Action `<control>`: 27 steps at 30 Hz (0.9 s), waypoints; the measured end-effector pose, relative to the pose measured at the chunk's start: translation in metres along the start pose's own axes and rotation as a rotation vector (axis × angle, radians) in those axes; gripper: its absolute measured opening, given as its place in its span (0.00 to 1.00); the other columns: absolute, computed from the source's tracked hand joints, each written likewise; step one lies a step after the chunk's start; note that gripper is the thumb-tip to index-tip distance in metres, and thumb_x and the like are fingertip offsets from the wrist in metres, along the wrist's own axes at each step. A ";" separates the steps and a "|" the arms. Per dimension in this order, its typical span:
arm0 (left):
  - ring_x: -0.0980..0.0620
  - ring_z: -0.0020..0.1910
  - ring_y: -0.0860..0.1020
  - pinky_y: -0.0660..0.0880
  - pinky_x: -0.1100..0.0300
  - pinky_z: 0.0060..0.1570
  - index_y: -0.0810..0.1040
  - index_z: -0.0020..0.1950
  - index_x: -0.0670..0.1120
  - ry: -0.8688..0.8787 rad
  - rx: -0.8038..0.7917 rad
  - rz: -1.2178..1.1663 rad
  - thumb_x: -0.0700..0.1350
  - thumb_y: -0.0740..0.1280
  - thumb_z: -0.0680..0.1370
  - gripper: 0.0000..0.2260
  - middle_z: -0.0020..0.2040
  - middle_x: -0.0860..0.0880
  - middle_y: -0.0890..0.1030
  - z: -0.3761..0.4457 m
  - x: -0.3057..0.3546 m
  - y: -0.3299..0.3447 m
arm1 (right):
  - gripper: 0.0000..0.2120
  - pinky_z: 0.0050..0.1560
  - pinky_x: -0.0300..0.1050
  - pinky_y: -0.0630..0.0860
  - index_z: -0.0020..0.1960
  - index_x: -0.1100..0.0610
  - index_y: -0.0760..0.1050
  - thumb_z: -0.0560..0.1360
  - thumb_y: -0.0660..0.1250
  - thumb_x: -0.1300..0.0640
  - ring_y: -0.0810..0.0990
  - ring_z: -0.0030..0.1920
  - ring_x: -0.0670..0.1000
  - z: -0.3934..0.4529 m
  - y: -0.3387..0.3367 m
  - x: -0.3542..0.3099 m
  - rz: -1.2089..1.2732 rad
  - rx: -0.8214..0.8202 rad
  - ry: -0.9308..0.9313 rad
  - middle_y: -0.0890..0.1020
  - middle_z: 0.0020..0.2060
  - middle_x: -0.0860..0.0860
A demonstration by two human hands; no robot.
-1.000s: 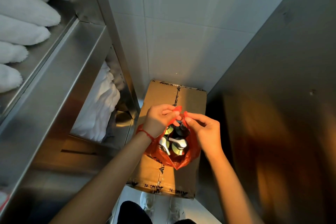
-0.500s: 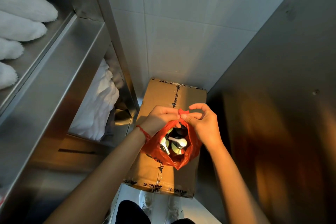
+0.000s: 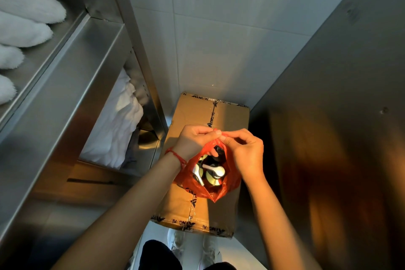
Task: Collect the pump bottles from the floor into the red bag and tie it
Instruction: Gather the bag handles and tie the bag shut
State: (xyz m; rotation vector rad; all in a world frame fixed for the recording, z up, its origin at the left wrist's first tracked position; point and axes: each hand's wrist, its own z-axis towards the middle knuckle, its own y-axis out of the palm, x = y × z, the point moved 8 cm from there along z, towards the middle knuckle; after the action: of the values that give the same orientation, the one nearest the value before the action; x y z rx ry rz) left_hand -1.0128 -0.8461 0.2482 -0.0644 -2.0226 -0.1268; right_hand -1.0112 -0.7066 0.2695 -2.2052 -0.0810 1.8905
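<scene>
One cam only, head-worn, looks steeply down past both forearms; hands (image 3: pixel 219 144) close below lens, cardboard box (image 3: pixel 186 204) and floor farther under, shelf (image 3: pixel 72 68) at left edge.

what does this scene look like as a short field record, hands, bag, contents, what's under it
left hand: pinching the bag's top edge
right hand: pinching the same top edge
thin red plastic bag: held up, mouth partly open, not tied
contents: silver-headed pump bottles
below: taped brown cardboard box
left side: steel shelves with white towels
</scene>
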 end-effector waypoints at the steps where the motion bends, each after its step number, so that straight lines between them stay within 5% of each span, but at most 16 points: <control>1: 0.57 0.22 0.78 0.75 0.69 0.26 0.81 0.38 0.49 -0.001 0.035 0.002 0.42 0.68 0.74 0.06 0.22 0.50 0.80 0.001 -0.001 -0.004 | 0.10 0.40 0.29 0.72 0.35 0.50 0.81 0.66 0.74 0.65 0.79 0.37 0.42 0.000 -0.002 0.001 0.016 0.028 0.001 0.81 0.35 0.51; 9: 0.58 0.29 0.80 0.76 0.68 0.32 0.82 0.33 0.51 -0.040 0.143 0.080 0.46 0.69 0.73 0.08 0.29 0.53 0.82 0.008 -0.010 -0.026 | 0.11 0.42 0.31 0.72 0.36 0.48 0.80 0.67 0.72 0.64 0.79 0.37 0.41 -0.022 0.001 -0.004 0.008 0.017 -0.156 0.81 0.35 0.48; 13: 0.51 0.35 0.80 0.78 0.59 0.41 0.81 0.45 0.43 -0.136 0.123 -0.055 0.44 0.69 0.73 0.05 0.37 0.45 0.81 0.006 -0.018 -0.022 | 0.03 0.44 0.44 0.76 0.40 0.56 0.82 0.67 0.73 0.62 0.80 0.39 0.49 -0.027 0.018 -0.004 -0.131 -0.117 -0.231 0.81 0.35 0.49; 15: 0.48 0.37 0.80 0.76 0.54 0.48 0.81 0.43 0.45 -0.157 0.129 -0.056 0.45 0.69 0.73 0.04 0.37 0.45 0.82 0.004 -0.019 -0.023 | 0.02 0.46 0.50 0.78 0.40 0.56 0.83 0.69 0.71 0.59 0.81 0.41 0.52 -0.025 0.019 -0.001 -0.159 -0.143 -0.225 0.83 0.36 0.52; 20: 0.49 0.34 0.81 0.77 0.53 0.47 0.82 0.40 0.48 -0.164 0.138 -0.059 0.46 0.70 0.72 0.04 0.33 0.47 0.83 0.003 -0.021 -0.027 | 0.08 0.44 0.46 0.75 0.35 0.47 0.81 0.67 0.73 0.60 0.78 0.39 0.49 -0.017 0.019 0.002 -0.140 -0.134 -0.156 0.79 0.36 0.48; 24: 0.48 0.36 0.80 0.76 0.50 0.50 0.82 0.38 0.49 -0.140 0.145 -0.016 0.47 0.70 0.72 0.04 0.33 0.48 0.83 0.004 -0.017 -0.029 | 0.19 0.53 0.39 0.71 0.47 0.38 0.74 0.63 0.77 0.54 0.75 0.51 0.46 -0.011 0.020 0.004 -0.233 -0.173 -0.106 0.76 0.44 0.40; 27: 0.50 0.37 0.80 0.77 0.51 0.48 0.83 0.33 0.52 -0.043 0.132 0.087 0.48 0.70 0.72 0.07 0.31 0.52 0.83 0.005 -0.009 -0.030 | 0.13 0.53 0.48 0.75 0.41 0.37 0.77 0.64 0.76 0.52 0.79 0.47 0.51 -0.008 0.025 0.008 -0.273 -0.305 -0.032 0.80 0.38 0.41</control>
State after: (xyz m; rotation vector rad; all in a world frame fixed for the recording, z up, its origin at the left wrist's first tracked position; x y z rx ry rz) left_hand -1.0162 -0.8753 0.2366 -0.0717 -2.0630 0.0641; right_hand -1.0051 -0.7304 0.2572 -2.2073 -0.6816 1.8589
